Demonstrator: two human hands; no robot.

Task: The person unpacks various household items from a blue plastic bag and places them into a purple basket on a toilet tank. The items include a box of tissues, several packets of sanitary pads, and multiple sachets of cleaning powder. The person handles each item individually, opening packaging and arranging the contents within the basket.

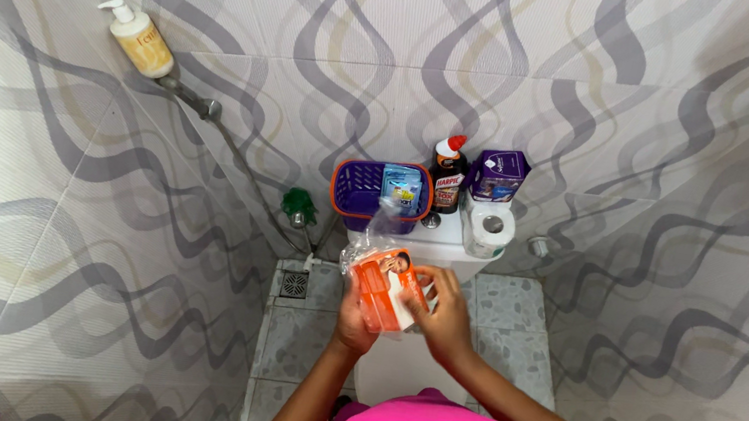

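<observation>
Both hands meet over the toilet, closed on one thing between them: an orange and white packet [385,288] wrapped in a clear plastic bag [376,241]. The left hand [352,324] grips the packet from below and behind, fingers curled round its left side. The right hand [444,316] holds its right side, thumb and fingertips pinching the white face. The loose top of the bag sticks up above the packet, crumpled and shiny.

The packet hangs in the air just in front of the toilet tank [435,241], not resting on it. On the tank's lid, at the left end, stands a purple basket [359,193] with an orange rim; a small blue and white packet [401,185] stands inside it against the right wall. Beside the basket, near the middle of the lid, is a dark cleaner bottle [447,177] with a red and white nozzle. At the right end lies a roll of toilet paper [490,228], with a purple box [498,174] behind and above it.

High on the left wall a cream pump bottle [139,39] sits on the shower fitting.
</observation>
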